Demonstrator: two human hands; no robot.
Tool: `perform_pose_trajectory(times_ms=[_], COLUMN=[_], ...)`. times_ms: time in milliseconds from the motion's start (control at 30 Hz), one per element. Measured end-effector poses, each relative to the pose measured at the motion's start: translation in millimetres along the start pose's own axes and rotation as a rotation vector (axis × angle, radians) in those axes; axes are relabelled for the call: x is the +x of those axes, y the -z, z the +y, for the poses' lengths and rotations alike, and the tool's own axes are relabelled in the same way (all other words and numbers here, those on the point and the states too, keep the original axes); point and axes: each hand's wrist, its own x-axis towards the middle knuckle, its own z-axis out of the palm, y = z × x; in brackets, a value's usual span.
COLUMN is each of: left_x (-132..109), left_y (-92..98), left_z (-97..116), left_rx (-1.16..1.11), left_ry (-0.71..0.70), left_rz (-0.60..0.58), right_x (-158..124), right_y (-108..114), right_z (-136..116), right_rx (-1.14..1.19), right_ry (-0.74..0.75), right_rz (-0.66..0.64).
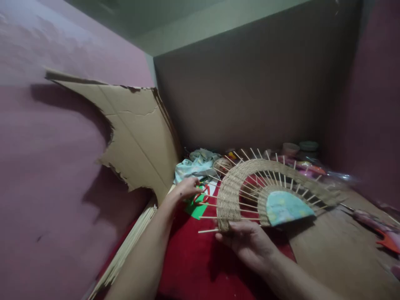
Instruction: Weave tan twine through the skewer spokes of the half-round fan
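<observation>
Straw fan (264, 203), lower edge in right grip (250, 241)

Red surface (184, 262), lower centre of frame. Bundle of pale sticks (126, 249) along its left side. Green sheet (196, 211) near centre, red-handled scissors (196, 199) over it. Crumpled light-blue cloth (190, 170) beyond. Brown flat sheet (325, 254), lower right, bearing tool with orange part (368, 221).

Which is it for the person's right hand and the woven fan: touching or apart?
Touching. The head view shows the right hand gripping the woven fan at its lower left end, thumb against the weave.
</observation>
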Motion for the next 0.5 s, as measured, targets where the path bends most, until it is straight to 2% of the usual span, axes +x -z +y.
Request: perform_pose_trajectory(times_ms=[133,233,400,500], left_x=[-6.3,-9.2,-9.7,-13.3], left_y=[-12.1,-13.6,-2.4,6.9], left_z=[0.7,4.5,2.1,2.8], left_rx=[0.211,0.311,0.455,0.529], left_ry=[0.058,0.104,0.204,0.218], left_rz=[0.004,-0.005,0.009,-0.006], right_x=[0.2,-0.1,-0.7,-1.3], right_y=[0.6,0.1,-2.0,-2.9], right_z=[0.2,-0.2,-0.7,-0.8], right_rx=[0.006,-0.005,-0.005,-0.010], right_ry=[-0.001,-0.001,-0.009,-0.004], right_rz=[0.017,0.023,0.029,0.024])
